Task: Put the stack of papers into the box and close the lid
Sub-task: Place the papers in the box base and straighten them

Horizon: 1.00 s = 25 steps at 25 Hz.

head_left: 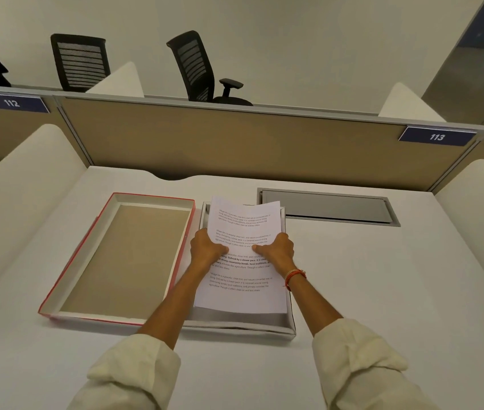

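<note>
A stack of white printed papers (242,287) is held over the open white box (243,327) on the desk, its far end slightly fanned and reaching past the box's far wall. My left hand (206,245) grips the stack's left edge, thumb on top. My right hand (276,250) grips the right edge the same way. The lid (122,258), red outside with a brown inner face, lies upside down on the desk, touching the box's left side.
A grey cable hatch (328,207) is set into the desk behind the box on the right. White curved dividers (19,202) flank the desk and a tan partition (234,143) closes the back. Black office chairs (193,66) stand beyond it.
</note>
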Each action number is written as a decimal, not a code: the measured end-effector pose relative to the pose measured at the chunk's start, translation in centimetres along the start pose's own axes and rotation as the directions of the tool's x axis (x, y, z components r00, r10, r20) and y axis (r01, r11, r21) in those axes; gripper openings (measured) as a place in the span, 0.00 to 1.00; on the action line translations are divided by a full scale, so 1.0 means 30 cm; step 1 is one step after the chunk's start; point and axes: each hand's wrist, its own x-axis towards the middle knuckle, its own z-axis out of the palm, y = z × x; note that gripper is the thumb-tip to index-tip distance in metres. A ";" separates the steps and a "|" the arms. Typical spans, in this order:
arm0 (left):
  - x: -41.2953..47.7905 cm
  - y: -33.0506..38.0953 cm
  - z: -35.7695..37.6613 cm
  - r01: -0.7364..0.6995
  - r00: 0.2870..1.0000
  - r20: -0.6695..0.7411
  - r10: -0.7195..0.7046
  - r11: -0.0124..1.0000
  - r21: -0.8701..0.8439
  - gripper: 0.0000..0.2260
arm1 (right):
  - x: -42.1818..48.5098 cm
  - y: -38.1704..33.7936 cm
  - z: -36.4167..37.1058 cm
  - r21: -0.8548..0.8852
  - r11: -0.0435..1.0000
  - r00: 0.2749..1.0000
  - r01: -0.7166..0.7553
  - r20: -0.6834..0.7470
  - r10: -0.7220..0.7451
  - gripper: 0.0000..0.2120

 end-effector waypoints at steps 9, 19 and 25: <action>0.019 -0.043 0.032 0.004 1.000 0.011 -0.004 1.000 0.011 0.18 | 0.020 0.038 0.034 -0.016 1.000 1.000 -0.021 0.022 0.022 0.22; 0.041 -0.069 0.059 0.027 1.000 0.007 -0.027 0.999 0.017 0.16 | 0.061 0.046 0.065 -0.108 0.994 0.999 -0.015 0.037 0.019 0.19; 0.041 -0.075 0.061 0.005 1.000 0.022 -0.007 0.999 0.053 0.14 | 0.072 0.057 0.075 -0.085 0.995 0.994 -0.049 0.092 0.057 0.16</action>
